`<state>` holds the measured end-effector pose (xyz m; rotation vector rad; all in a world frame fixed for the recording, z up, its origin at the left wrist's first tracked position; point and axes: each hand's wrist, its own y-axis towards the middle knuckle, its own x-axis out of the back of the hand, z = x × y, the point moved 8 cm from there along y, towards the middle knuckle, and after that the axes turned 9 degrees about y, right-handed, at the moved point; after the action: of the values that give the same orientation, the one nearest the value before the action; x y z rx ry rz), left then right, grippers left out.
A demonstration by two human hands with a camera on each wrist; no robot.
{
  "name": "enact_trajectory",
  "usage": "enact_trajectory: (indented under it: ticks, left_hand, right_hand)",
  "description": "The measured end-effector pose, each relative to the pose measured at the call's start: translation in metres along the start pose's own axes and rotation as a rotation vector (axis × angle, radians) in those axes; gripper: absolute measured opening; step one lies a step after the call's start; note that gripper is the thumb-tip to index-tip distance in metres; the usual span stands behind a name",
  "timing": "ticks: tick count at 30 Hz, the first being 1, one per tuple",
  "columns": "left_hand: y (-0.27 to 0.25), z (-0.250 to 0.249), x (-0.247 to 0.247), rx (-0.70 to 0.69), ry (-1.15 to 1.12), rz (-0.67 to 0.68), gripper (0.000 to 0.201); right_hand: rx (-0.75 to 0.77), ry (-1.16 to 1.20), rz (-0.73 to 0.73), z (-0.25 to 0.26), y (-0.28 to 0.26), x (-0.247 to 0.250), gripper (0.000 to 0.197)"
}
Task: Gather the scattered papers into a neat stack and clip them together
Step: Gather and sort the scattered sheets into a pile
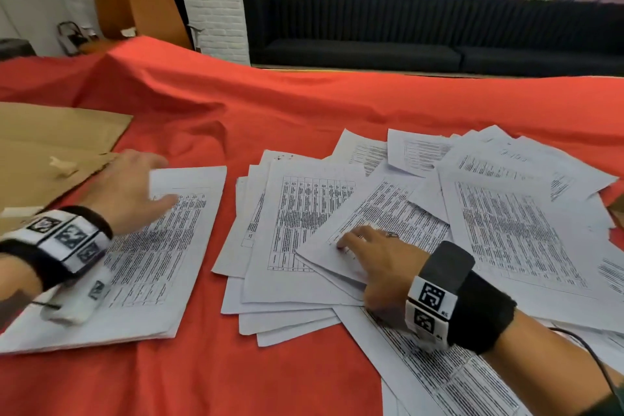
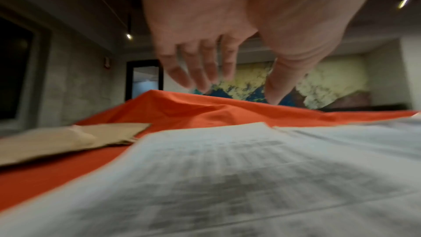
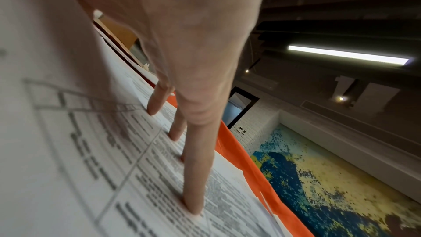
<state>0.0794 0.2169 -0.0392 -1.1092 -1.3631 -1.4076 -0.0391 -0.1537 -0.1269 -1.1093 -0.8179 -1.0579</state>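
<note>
A small squared stack of printed papers [image 1: 148,257] lies on the red cloth at the left. My left hand [image 1: 131,189] hovers over its far end with fingers [image 2: 200,71] spread and loose, holding nothing. To the right many printed sheets [image 1: 506,230] lie scattered and overlapping. My right hand [image 1: 374,257] lies flat on one angled sheet [image 1: 381,213] in the middle of that spread, its straight fingers [image 3: 196,177] pressing the page. No clip is visible.
A red cloth [image 1: 270,111] covers the table. Flat brown cardboard [image 1: 44,149] with a small crumpled scrap [image 1: 62,165] lies at the far left. A black sofa [image 1: 439,34] and a painted wall stand beyond the table's far edge.
</note>
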Motion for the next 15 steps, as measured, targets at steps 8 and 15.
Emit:
enact_trajectory:
  ticks: [8, 15]
  left_hand:
    - [0.013, -0.138, -0.057, -0.184, -0.025, 0.480, 0.064]
    - [0.024, -0.158, -0.067, -0.103, 0.012, 0.495, 0.077]
  right_hand:
    - [0.063, 0.029, 0.000, -0.009, -0.022, 0.020, 0.074]
    - [0.077, 0.058, 0.019, -0.020, -0.022, 0.024, 0.074]
